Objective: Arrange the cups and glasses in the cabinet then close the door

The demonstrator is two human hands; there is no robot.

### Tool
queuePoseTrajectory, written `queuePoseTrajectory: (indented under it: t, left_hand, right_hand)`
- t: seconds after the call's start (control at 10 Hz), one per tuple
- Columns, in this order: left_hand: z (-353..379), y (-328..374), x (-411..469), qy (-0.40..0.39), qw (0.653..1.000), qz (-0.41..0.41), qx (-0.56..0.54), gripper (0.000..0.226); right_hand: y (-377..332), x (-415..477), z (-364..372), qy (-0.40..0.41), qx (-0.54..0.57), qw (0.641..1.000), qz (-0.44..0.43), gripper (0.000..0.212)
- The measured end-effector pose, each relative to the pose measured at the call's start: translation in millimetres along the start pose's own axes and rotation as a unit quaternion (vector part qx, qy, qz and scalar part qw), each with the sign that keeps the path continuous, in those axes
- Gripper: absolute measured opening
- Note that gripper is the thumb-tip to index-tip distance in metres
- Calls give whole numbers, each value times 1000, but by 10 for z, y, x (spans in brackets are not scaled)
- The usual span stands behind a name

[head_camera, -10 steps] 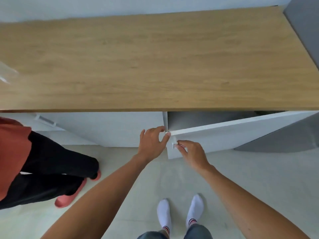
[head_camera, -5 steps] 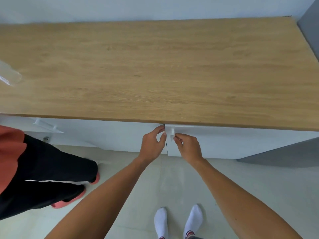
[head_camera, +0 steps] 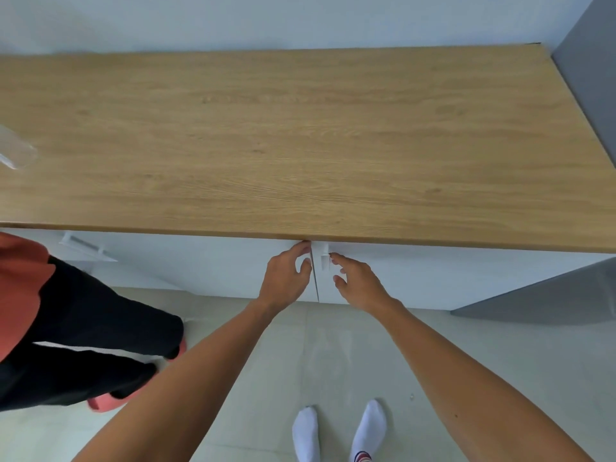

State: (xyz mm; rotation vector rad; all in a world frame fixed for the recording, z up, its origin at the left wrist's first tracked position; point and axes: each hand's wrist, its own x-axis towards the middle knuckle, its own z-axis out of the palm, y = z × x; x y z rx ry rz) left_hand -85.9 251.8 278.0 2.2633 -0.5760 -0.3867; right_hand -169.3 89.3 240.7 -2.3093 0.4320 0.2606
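Note:
The white cabinet's right door (head_camera: 416,278) sits flush under the wooden countertop (head_camera: 300,145), beside the left door (head_camera: 206,268). A small white handle (head_camera: 324,258) stands at the right door's top left corner. My right hand (head_camera: 356,283) hovers just right of the handle, fingers apart, one fingertip near it. My left hand (head_camera: 286,276) rests against the left door's edge at the seam, fingers loosely curled, holding nothing. No cups or glasses show; the cabinet's inside is hidden.
Another person (head_camera: 66,328) in black trousers, an orange top and pink slippers stands at the left. A clear plastic item (head_camera: 15,155) lies at the countertop's left edge. A grey panel (head_camera: 550,291) stands at the right. My white-socked feet (head_camera: 340,431) are on the tiled floor.
The right door swung from ajar to flush with the cabinet. My right hand let go of the handle and opened its fingers; my left hand stayed at the seam.

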Motion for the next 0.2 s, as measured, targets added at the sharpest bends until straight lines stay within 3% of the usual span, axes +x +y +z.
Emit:
queuePoseTrajectory:
  t: [0.2]
  left_hand:
    - [24,-1,-214,28,994,77,71,42]
  right_hand:
    - [264,-364,-385,-9,-46,999,-26,62]
